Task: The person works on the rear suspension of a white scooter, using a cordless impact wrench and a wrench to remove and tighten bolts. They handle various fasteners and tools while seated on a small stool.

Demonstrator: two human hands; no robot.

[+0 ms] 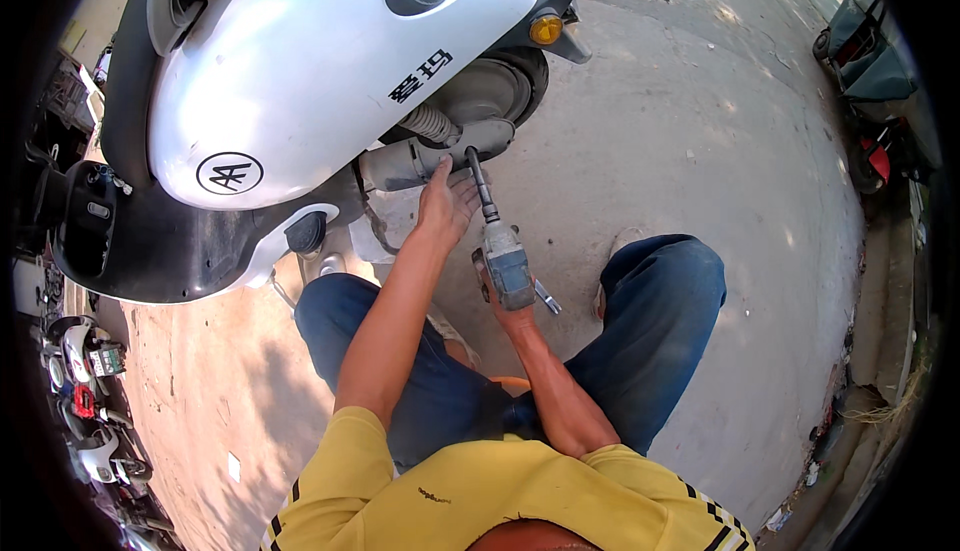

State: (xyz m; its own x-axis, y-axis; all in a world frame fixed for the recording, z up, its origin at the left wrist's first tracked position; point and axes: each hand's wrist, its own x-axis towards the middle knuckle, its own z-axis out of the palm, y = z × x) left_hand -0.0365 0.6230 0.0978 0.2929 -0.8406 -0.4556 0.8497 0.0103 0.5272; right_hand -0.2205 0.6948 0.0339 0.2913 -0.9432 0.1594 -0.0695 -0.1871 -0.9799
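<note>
Right hand [490, 289] grips an impact wrench [508, 259], best kept square; spread left hand [449, 203] seemingly braces the scooter's [320, 61] swingarm [402, 164].

Left edge: parked scooters [98, 459], several white
Right edge: dark green vehicle [880, 69], red-and-black vehicle [879, 162] near it
Right roadside: dry grass [890, 407]
Ground: pale pavement [770, 281], white scrap [234, 467] lower left

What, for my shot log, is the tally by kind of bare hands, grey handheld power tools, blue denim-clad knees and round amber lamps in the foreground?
Hands: 2 (bare left hand, bare right hand)
Power tools: 1 (grey handheld power tool)
Knees: 2 (blue denim-clad knees)
Lamps: 1 (round amber lamp on the glossy white scooter)
Total: 6
</note>
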